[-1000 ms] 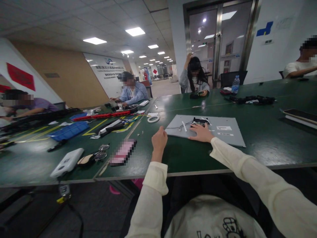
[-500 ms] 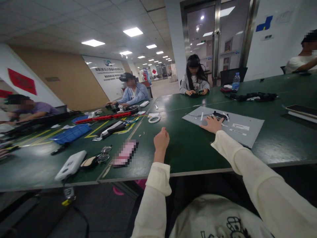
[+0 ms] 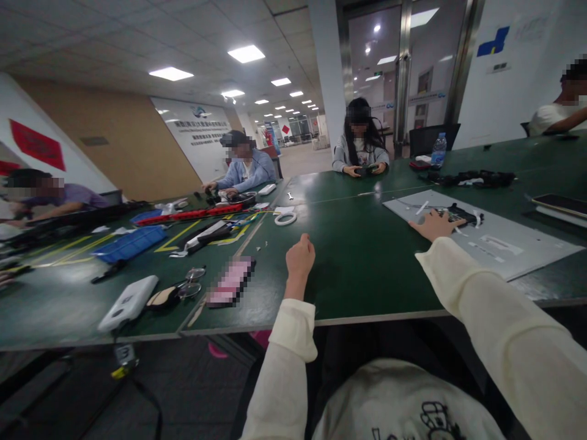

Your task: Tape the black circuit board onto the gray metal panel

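My right hand (image 3: 433, 225) lies flat with fingers stretched out on a grey metal panel (image 3: 495, 235) on the green table, at the right. A small black board with white cables (image 3: 458, 214) sits on the panel just beyond my fingers. My left hand (image 3: 299, 257) is closed in a fist and rests on the bare green tabletop (image 3: 367, 263) near the middle; what it holds, if anything, is hidden.
A white tape ring (image 3: 285, 218), a pink phone (image 3: 230, 281), glasses (image 3: 188, 281) and a white box (image 3: 128, 302) lie to the left. A blue tray (image 3: 131, 242) and tools sit further left. Other people sit around the table; a water bottle (image 3: 438, 151) stands at the back.
My right hand has slid the grey panel across the table to the right and turned it. My left fist has stayed about where it was.
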A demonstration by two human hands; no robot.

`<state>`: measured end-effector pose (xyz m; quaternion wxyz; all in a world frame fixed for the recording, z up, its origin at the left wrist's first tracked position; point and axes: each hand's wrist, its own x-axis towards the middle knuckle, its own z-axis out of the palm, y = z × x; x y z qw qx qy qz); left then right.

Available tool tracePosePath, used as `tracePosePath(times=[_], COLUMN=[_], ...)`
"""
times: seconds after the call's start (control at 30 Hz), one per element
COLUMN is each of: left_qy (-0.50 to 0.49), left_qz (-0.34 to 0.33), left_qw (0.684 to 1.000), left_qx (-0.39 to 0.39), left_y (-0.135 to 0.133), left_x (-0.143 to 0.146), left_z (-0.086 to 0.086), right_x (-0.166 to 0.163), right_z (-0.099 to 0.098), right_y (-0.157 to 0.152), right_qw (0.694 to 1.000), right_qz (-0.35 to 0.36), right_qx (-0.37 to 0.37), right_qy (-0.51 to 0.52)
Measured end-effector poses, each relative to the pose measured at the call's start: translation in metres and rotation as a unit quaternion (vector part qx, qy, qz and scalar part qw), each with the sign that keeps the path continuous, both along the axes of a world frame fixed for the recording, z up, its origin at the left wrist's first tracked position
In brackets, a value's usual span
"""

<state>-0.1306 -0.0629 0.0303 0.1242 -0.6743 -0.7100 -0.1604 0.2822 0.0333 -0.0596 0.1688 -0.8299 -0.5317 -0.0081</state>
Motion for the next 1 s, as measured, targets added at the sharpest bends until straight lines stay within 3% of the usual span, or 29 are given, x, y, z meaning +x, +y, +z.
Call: tracePosePath(times=[0.2,0.47,0.67,0.83,1.0], left_qy=[0.003,0.011,0.013,0.018,0.022], left_qz=[-0.006,-0.013,-0.017,-0.026,-0.031], left_qw=[1.0,1.0,1.0,0.999,0.999], left_qx=[-0.008,0.0,0.003,0.007,0.0], left_y=[0.001,0.004,0.007,0.01,0.011], left_x=[-0.002,-0.005,-0.003,-0.002,-0.002], left_z=[-0.001,-0.005,-0.006,-0.008,-0.008], right_x=[0.025,0.039,0.045,0.07,0.096], right_z=[-0.006,-0.01,0.0,0.014,0.009], right_y=[-0.004,-0.003,-0.011,-0.011,-0.005], right_qw=[0.998,0.998,0.991,0.94,0.876], right_qz=[-0.051,-0.062,-0.038,-0.115,-0.216], right_qx=[0.025,0.029,0.112,0.254,0.34], right_qy=[0.004,0.016,0.066,0.197,0.267])
